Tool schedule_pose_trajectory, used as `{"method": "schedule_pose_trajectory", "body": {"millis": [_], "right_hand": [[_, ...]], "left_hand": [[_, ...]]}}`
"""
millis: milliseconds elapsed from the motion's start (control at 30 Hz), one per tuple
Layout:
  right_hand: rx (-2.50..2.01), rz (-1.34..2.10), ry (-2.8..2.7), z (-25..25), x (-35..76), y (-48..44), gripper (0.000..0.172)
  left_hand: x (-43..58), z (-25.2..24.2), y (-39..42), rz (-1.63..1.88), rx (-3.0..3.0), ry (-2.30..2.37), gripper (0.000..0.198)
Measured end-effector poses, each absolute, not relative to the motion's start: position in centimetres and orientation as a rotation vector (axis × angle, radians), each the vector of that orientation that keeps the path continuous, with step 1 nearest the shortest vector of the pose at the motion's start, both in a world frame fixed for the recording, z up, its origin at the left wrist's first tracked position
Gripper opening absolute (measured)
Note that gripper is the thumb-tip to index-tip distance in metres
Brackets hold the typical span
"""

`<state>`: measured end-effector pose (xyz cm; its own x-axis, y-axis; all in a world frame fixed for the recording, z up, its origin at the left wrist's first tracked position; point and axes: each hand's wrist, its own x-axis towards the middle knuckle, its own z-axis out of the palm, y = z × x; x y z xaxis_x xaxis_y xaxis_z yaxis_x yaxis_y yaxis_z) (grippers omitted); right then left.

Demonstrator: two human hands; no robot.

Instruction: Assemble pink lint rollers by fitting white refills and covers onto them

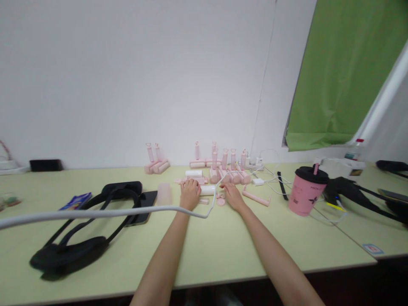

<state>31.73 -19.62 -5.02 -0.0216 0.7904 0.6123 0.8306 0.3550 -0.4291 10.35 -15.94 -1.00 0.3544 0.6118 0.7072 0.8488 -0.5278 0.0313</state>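
Observation:
My left hand (190,194) lies on the table with its fingers curled down at the left end of a white cylinder (208,190); its grip is partly hidden. Just past the cylinder's other end is my right hand (232,196), fingers apart and pointing left, with nothing visible in them. A small round pink piece (220,200) sits between the hands. Behind my left fingers lies a pink casing part (200,180), and a second white cylinder (194,173) is farther back. A long pink bracket-like part (256,196) rests to the right of my right hand.
Several pink handheld units (234,168) stand along the wall, with two more (156,161) at left. A white cable (127,211) crosses the foreground. Black headgear (83,246) and a phone (145,208) lie left. A pink cup (306,193) stands right, near tangled cables.

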Motion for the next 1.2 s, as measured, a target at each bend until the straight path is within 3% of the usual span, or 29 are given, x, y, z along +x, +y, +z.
{"method": "schedule_pose_trajectory", "body": {"millis": [133, 233, 300, 567, 967, 1200], "right_hand": [[-1.479, -0.035, -1.891, -4.8, 31.3, -20.6, 0.029], [-1.549, 0.023, -1.876, -4.7, 31.5, -20.9, 0.039], [-1.607, 0.081, -1.863, -4.9, 31.9, -20.8, 0.036], [-1.691, 0.171, -1.786, -5.6, 32.8, -20.0, 0.026], [-1.75, 0.151, -1.776, -5.8, 33.0, -19.6, 0.025], [-1.742, 0.181, -1.748, -6.1, 33.2, -19.6, 0.031]], "left_hand": [[10.0, -1.2, -16.9, -1.025, -2.395, -1.363, 0.024], [9.8, -1.1, -17.4, -0.952, -2.551, -1.273, 0.045], [9.5, -1.0, -17.5, -0.88, -2.62, -1.168, 0.049], [7.8, -1.2, -16.1, -0.888, -2.541, -1.279, 0.027], [10.0, -1.5, -16.6, -0.922, -2.62, -1.215, 0.029], [7.9, -0.1, -16.9, -1.072, -2.139, -1.564, 0.022]]}}
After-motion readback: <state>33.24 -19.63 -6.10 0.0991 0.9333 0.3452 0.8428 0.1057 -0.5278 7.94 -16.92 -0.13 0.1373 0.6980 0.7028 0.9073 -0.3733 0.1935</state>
